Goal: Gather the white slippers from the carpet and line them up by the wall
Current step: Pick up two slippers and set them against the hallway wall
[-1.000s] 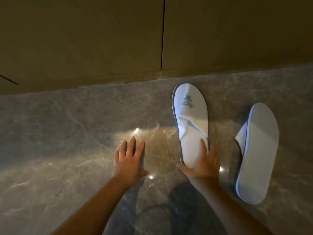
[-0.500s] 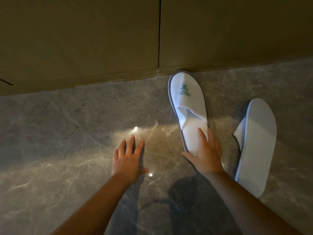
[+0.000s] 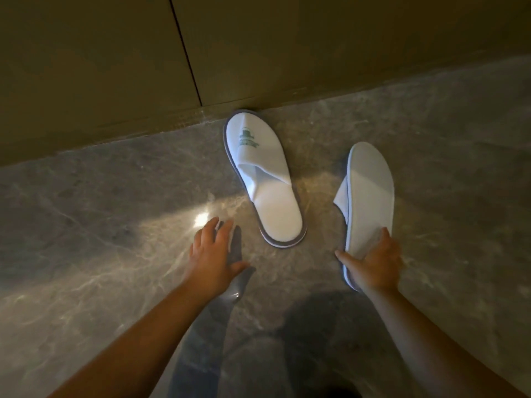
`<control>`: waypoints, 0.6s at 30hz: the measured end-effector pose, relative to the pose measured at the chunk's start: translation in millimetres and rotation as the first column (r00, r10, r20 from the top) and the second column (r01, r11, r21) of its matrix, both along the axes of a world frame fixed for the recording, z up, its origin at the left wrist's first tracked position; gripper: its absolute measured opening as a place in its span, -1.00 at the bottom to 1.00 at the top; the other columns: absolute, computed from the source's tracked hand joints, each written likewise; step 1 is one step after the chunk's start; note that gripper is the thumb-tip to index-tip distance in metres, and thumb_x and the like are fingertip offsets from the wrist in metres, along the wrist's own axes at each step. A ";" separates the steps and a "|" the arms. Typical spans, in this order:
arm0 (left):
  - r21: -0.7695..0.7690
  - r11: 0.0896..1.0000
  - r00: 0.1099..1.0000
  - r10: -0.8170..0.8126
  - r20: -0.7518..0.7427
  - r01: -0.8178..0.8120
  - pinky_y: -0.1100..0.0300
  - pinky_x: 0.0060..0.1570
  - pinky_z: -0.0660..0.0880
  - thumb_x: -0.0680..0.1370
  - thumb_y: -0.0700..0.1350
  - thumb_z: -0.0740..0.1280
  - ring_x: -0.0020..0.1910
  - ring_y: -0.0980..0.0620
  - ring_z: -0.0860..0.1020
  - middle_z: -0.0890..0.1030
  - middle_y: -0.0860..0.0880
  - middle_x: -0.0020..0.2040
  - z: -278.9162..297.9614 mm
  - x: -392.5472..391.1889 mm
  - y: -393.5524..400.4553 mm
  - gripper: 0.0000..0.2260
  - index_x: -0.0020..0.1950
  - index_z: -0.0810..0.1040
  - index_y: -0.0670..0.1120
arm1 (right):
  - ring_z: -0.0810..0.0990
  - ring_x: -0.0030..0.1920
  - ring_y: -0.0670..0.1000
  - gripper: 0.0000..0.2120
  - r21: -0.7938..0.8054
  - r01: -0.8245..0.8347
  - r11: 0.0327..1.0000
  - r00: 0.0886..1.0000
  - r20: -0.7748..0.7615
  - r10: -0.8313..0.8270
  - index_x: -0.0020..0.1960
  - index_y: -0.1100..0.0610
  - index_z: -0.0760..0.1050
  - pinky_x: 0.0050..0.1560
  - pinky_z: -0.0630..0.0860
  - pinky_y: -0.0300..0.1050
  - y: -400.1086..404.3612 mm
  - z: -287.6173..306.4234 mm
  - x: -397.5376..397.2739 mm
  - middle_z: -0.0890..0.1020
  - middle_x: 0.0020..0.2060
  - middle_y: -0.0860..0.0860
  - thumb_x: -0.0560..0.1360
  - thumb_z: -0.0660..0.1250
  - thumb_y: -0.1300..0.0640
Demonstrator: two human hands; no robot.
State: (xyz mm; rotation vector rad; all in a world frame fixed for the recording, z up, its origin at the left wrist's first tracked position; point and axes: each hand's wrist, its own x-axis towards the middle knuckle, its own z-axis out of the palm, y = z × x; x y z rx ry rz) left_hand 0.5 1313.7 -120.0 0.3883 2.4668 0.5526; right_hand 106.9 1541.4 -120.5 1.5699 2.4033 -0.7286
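One white slipper (image 3: 263,179) with a green logo lies upright on the marble floor, its toe touching the base of the wall (image 3: 201,116). To its right a second white slipper (image 3: 370,193) lies sole up, tilted, a little away from the wall. My right hand (image 3: 373,262) lies on the heel end of that overturned slipper, thumb spread out past its left edge. My left hand (image 3: 214,254) rests flat on the floor, left of the first slipper's heel, touching neither slipper.
Brown wall panels (image 3: 287,38) with a vertical seam run across the top of the view. The floor is glossy grey-brown marble (image 3: 86,225) with a bright light reflection near my left hand. My shadow falls across the floor at the bottom.
My right hand left the logo slipper, which now sits with its toe at the wall, and moved right onto the heel of the overturned slipper. The left hand stayed on the floor.
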 end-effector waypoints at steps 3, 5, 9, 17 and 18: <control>0.069 0.998 1.000 -0.011 -0.002 0.011 -0.06 0.40 0.15 0.36 0.06 0.40 0.44 -0.15 0.11 0.11 -0.12 0.49 8.8 3.4 17.3 -0.24 0.43 0.08 -0.04 | 0.35 0.30 0.23 -0.21 -0.163 0.124 0.979 0.965 -0.209 -0.158 0.37 0.10 0.15 0.27 0.38 0.22 -0.5 13.1 0.7 0.35 0.34 0.17 0.27 0.47 -0.03; 0.156 0.988 1.000 0.002 0.018 -0.005 0.00 0.36 0.23 0.37 0.05 0.39 0.40 -0.12 0.21 0.20 -0.12 0.46 15.8 4.8 29.9 -0.29 0.41 0.13 -0.05 | 0.42 0.23 0.17 -0.38 -0.419 0.133 0.898 0.869 -0.386 -0.309 0.33 0.02 0.21 0.17 0.49 0.09 -5.5 31.1 -0.5 0.40 0.28 0.11 0.35 0.39 0.04; 0.410 0.902 0.951 0.005 0.309 -0.138 0.17 0.18 0.36 0.45 0.05 0.29 0.21 0.06 0.38 0.34 -0.07 0.40 39.1 10.8 56.0 -0.46 0.37 0.19 0.00 | 0.53 -0.05 -0.07 -0.81 -0.630 -0.072 0.774 0.755 -0.541 -0.371 -0.04 -0.22 0.41 -0.20 0.50 -0.30 -24.2 67.2 -6.7 0.51 -0.07 -0.22 0.45 0.24 0.08; 0.528 0.621 0.731 0.110 0.673 -0.579 0.20 -0.16 0.60 0.39 -0.03 0.36 0.00 0.00 0.58 0.58 -0.08 0.07 60.8 0.3 47.9 -0.54 0.24 0.36 -0.11 | 0.54 0.17 0.04 -0.72 -0.739 -0.298 0.604 0.756 -0.569 -0.323 0.12 -0.07 0.45 0.22 0.47 0.05 -72.9 93.9 -28.3 0.58 0.12 0.01 0.48 0.18 0.21; 0.521 0.588 0.721 0.163 0.674 -0.619 0.10 -0.11 0.59 0.31 -0.02 0.40 0.02 -0.04 0.59 0.59 -0.12 0.08 59.5 -2.3 39.3 -0.49 0.21 0.39 -0.12 | 0.55 0.15 0.02 -0.71 -0.738 -0.320 0.594 0.750 -0.581 -0.318 0.08 -0.09 0.46 0.20 0.49 0.03 -76.1 94.7 -31.1 0.59 0.08 -0.02 0.47 0.19 0.24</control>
